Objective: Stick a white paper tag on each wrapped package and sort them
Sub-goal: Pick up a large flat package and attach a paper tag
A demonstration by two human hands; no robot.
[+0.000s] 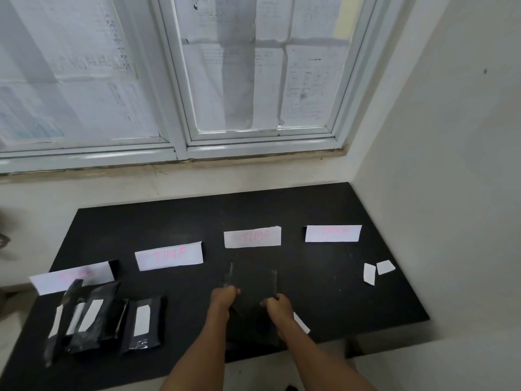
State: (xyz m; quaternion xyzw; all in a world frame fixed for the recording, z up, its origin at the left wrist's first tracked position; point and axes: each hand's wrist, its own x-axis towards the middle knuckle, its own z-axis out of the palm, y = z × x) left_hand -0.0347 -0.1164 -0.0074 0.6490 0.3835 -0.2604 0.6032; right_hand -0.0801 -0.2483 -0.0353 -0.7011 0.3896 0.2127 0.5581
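L hand & R hand both curled tight on edges of black plastic-wrapped flat package, just nearside of mid white paper label w/ pink writing on black desk.

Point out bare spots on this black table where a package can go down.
Bare: the table in front of the rightmost label, between the held package and the loose tags; in front of the second label, between the tagged packages and the left hand; the far strip along the wall. Crowded: the left front, where tagged packages overlap the leftmost label.
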